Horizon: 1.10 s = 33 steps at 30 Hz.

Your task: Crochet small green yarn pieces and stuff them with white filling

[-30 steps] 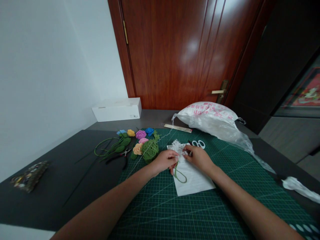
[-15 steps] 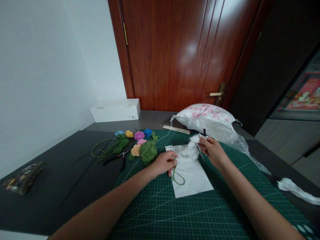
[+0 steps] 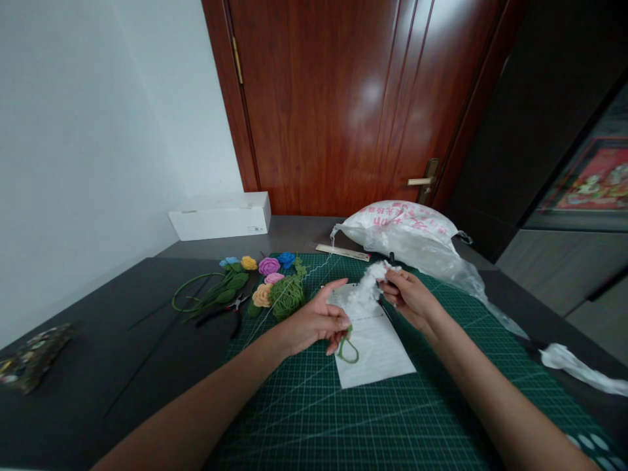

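My left hand is closed in a pinch on a small green yarn piece, whose green yarn loop hangs over the white paper sheet. The index finger is stretched out. My right hand pinches the upper end of a tuft of fluffy white stuffing, which reaches down onto the paper. A slim dark-handled tool sticks up behind the right fingers, its kind mostly hidden. Just left of my left hand sits a green yarn ball.
Crocheted flowers, green stems and black-handled pliers lie to the left. A ruler and a plastic bag are at the back of the green cutting mat. A white box stands by the wall.
My right hand has moved right, away from the left hand, drawing the white stuffing out. The left hand has turned and lifted its index finger, keeping the green yarn piece.
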Each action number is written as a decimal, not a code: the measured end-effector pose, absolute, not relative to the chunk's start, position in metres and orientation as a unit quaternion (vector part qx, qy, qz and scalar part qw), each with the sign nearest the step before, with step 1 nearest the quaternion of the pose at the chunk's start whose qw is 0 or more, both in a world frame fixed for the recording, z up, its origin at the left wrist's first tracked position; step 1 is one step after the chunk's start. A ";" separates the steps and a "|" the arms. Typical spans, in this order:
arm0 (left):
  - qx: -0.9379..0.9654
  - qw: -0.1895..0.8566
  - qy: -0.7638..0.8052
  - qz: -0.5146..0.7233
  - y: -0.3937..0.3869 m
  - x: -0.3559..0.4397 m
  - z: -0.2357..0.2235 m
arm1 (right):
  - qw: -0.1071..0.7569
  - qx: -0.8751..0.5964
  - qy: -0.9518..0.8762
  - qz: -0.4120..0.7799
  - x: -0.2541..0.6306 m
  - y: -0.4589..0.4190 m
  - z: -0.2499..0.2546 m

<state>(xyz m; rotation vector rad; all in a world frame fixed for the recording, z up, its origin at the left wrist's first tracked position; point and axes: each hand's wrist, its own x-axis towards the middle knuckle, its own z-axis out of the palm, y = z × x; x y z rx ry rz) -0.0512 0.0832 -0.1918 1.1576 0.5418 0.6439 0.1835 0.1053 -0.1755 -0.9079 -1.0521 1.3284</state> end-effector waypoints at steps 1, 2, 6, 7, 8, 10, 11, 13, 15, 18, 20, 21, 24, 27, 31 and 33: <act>0.522 0.769 0.233 0.285 0.081 -0.050 -0.189 | 0.568 -0.384 -0.450 0.572 0.180 0.104 -0.175; 0.514 0.780 0.221 0.280 0.080 -0.049 -0.188 | 0.564 -0.382 -0.451 0.577 0.176 0.102 -0.174; 0.480 0.799 0.205 0.298 0.079 -0.041 -0.193 | 0.559 -0.383 -0.458 0.575 0.161 0.096 -0.176; 0.475 0.798 0.208 0.308 0.080 -0.040 -0.195 | 0.564 -0.386 -0.458 0.568 0.159 0.096 -0.178; 0.472 0.795 0.214 0.315 0.081 -0.040 -0.197 | 0.572 -0.390 -0.457 0.558 0.159 0.096 -0.179; 0.470 0.788 0.224 0.328 0.084 -0.040 -0.199 | 0.595 -0.404 -0.452 0.527 0.162 0.100 -0.183; 0.471 0.785 0.228 0.331 0.085 -0.041 -0.200 | 0.609 -0.413 -0.447 0.507 0.165 0.102 -0.185; 0.471 0.782 0.233 0.334 0.087 -0.043 -0.199 | 0.636 -0.436 -0.440 0.461 0.173 0.109 -0.190; 0.470 0.782 0.235 0.336 0.088 -0.046 -0.198 | 0.655 -0.462 -0.437 0.409 0.182 0.115 -0.195; 0.471 0.786 0.233 0.325 0.087 -0.049 -0.195 | 0.665 -0.509 -0.442 0.321 0.192 0.122 -0.201; 0.475 0.794 0.223 0.306 0.086 -0.051 -0.192 | 0.662 -0.540 -0.449 0.259 0.197 0.125 -0.204; 0.476 0.799 0.217 0.298 0.085 -0.052 -0.191 | 0.657 -0.554 -0.455 0.232 0.199 0.125 -0.205; 0.472 0.808 0.203 0.289 0.083 -0.055 -0.187 | 0.616 -0.576 -0.501 0.193 0.198 0.126 -0.206; 0.465 0.814 0.196 0.287 0.085 -0.056 -0.188 | 0.553 -0.571 -0.570 0.206 0.190 0.121 -0.205; 0.463 0.808 0.199 0.307 0.087 -0.056 -0.191 | 0.515 -0.552 -0.621 0.212 0.180 0.106 -0.194; 0.458 0.803 0.200 0.324 0.087 -0.056 -0.191 | 0.507 -0.529 -0.642 0.227 0.177 0.097 -0.187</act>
